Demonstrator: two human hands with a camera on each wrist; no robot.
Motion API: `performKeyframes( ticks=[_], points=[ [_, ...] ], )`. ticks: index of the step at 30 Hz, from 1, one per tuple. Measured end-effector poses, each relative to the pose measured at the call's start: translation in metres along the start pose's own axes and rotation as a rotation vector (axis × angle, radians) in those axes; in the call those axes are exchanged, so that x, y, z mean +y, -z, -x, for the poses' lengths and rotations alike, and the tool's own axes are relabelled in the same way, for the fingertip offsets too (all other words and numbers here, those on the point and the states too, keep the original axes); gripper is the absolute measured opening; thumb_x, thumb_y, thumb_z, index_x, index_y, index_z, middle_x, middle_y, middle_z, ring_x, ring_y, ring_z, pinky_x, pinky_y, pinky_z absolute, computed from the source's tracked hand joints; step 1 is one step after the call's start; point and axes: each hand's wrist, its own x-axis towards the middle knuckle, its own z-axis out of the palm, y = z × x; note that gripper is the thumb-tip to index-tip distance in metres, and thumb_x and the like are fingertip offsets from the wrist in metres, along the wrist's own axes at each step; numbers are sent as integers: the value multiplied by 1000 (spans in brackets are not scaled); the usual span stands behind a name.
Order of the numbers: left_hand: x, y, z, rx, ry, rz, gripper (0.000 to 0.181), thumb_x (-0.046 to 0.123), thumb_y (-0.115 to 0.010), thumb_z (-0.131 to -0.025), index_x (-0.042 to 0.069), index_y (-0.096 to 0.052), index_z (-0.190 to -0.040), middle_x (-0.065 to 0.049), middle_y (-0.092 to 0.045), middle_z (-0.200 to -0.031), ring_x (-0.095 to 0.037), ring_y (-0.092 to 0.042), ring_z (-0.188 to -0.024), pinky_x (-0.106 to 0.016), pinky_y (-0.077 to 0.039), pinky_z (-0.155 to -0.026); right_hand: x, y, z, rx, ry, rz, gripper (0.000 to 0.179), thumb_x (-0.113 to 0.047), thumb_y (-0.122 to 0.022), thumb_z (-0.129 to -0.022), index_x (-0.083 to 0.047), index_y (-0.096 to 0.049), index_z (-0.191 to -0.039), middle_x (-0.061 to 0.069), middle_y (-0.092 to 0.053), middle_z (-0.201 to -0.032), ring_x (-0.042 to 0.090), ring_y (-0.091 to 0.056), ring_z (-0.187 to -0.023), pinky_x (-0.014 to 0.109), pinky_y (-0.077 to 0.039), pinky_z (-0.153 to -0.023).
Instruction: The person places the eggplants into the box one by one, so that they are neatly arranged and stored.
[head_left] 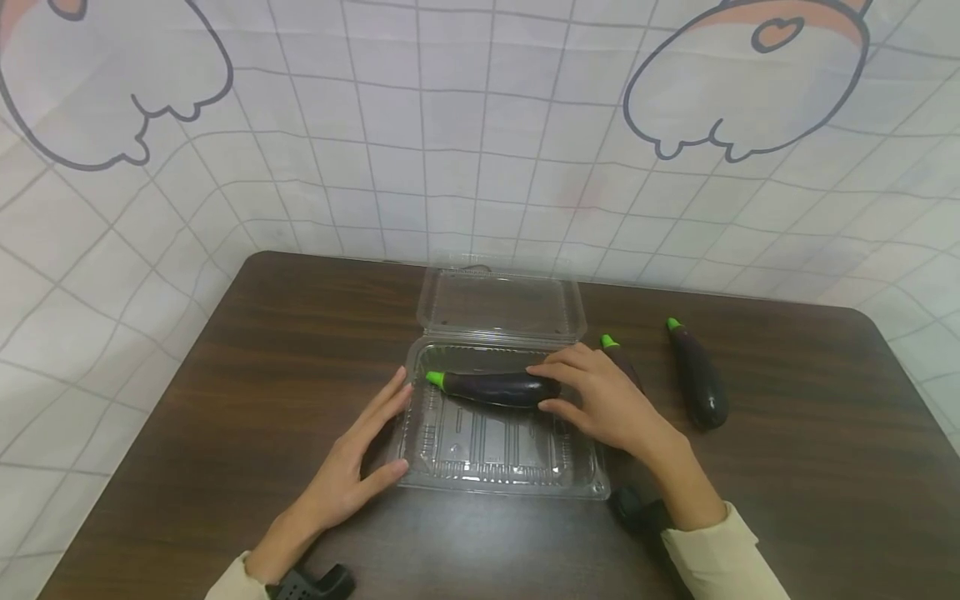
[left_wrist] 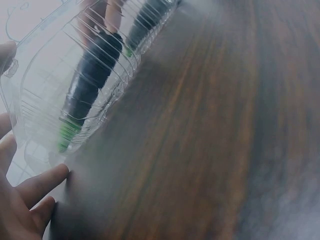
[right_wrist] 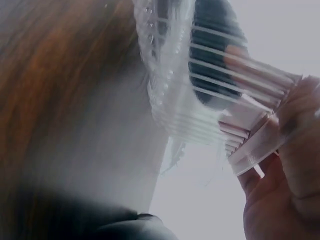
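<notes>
A dark purple eggplant [head_left: 498, 389] with a bright green stem end lies lengthwise across the far part of a clear plastic clamshell container [head_left: 506, 489], its stem toward the left wall. My right hand [head_left: 600, 398] reaches over the container's right rim and grips the eggplant's thick end between thumb and fingers. At the left rim my left hand [head_left: 348, 467] rests with fingers spread and fairly straight, fingertips right at the plastic. Through the ribbed wall, the left wrist view shows the eggplant [left_wrist: 90, 75] slanting, and the right wrist view shows its rounded end [right_wrist: 215, 55] by my fingers.
The container's hinged lid [head_left: 501, 302] is folded back toward the wall. Right of the container lie another eggplant [head_left: 697, 375] and one partly hidden behind my right hand, its green tip [head_left: 610, 341] showing. All stand on a dark wooden table [head_left: 300, 333] before a gridded curtain [head_left: 480, 150].
</notes>
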Motion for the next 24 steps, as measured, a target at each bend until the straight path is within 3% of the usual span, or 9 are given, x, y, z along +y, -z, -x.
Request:
performKeyframes(
  ticks=[6,11,18,24],
  points=[
    [2,0,0,2,3,8,73,11,-64,-84,3,-30,-148,-16,-16,-157,-27,-38,-134,-30,-19,-112,-2,1,-3,11,-50,52,42,-24,-81,-77,-15,-69,-115,-4,-66,-110,19,-52,-106,41,-40,-88],
    [2,1,0,0,-6,10,74,10,-65,-84,3,-30,-149,-16,-16,-157,-28,-39,-134,-29,-19,-112,0,-2,-4,15,-97,34,42,-24,-83,-74,-16,-70,-113,-5,-68,-107,17,-52,-102,39,-37,-82],
    [0,0,0,1,-13,14,72,13,-64,-86,2,-30,-148,-18,-17,-157,-28,-39,-133,-28,-20,-112,1,-4,-5,-5,-119,3,41,-20,-83,-74,-13,-70,-112,-1,-68,-107,21,-54,-104,44,-38,-84],
    [-1,-1,1,-3,-1,4,72,13,-64,-86,3,-30,-149,-16,-16,-157,-27,-38,-134,-27,-19,-112,-1,-3,-6,-33,-143,38,39,-22,-82,-75,-14,-70,-112,-2,-68,-107,20,-54,-103,40,-38,-81]
  ],
)
